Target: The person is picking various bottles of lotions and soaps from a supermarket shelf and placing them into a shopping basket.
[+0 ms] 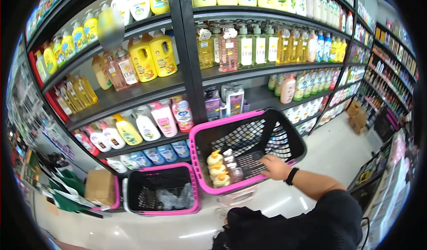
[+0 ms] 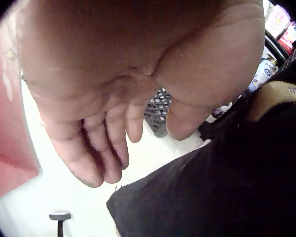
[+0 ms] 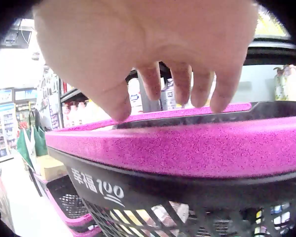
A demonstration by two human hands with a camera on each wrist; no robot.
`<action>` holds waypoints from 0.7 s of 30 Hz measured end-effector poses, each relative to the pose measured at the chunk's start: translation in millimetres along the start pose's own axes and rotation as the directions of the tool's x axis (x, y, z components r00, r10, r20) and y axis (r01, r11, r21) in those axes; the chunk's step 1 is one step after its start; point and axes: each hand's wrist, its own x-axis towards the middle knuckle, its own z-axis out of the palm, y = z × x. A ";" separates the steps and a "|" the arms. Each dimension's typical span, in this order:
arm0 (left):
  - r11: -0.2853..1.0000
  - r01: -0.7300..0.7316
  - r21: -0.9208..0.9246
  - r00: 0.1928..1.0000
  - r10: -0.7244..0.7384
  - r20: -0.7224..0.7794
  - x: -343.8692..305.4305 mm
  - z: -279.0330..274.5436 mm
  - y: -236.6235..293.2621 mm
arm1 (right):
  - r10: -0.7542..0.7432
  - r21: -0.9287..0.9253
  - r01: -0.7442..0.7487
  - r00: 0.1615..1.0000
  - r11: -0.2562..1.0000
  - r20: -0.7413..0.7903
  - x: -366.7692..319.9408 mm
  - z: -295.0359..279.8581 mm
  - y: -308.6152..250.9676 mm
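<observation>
A black basket with a pink rim (image 1: 235, 189) holds several cream bottles with yellow pumps (image 1: 215, 157) and clear bottles (image 1: 236, 174) at its left end. The right hand (image 1: 275, 167) is over the basket's near rim in the head view. Its fingers hang spread just above the pink rim (image 3: 187, 148) in the right wrist view, holding nothing; whether they touch it cannot be told. In the left wrist view the left hand (image 2: 133, 74) hangs palm in view beside dark clothing, fingers loosely bent and empty.
Shelves (image 1: 147, 92) of bottles run behind the basket. A second pink-rimmed basket (image 1: 195, 196) with clear plastic stands at left, beside a cardboard box (image 1: 100, 187). A red surface (image 2: 10, 118) lies left of the left hand.
</observation>
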 end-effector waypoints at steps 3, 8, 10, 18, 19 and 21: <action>0.999 0.033 0.005 0.999 -0.033 -0.017 -0.1 -7.8 7.4 | 0.080 -0.099 -0.110 0.962 0.989 -0.262 -37.9 -13.9 -8.0; 0.992 0.112 0.051 0.994 -0.111 -0.015 -14.7 -8.3 9.3 | 0.200 -0.129 -0.243 0.939 0.961 -0.281 -77.5 -3.1 26.0; 0.985 0.150 0.084 0.989 -0.150 -0.002 -21.0 -1.4 8.0 | 0.148 -0.131 -0.185 0.958 0.974 -0.246 -86.2 -0.6 41.9; 0.547 -0.293 0.784 0.931 -0.025 0.365 4.8 52.5 16.9 | 0.144 0.029 -0.147 0.884 0.989 -0.445 -77.4 -23.4 80.2; 0.629 -0.165 0.760 0.966 -0.052 0.253 11.4 63.9 39.0 | 0.084 -0.041 -0.104 0.937 0.994 -0.338 -81.7 -11.4 94.6; 0.913 0.126 0.388 0.983 -0.166 0.073 32.4 82.0 88.6 | 0.016 -0.085 -0.037 0.973 0.996 -0.230 -87.1 -4.4 112.2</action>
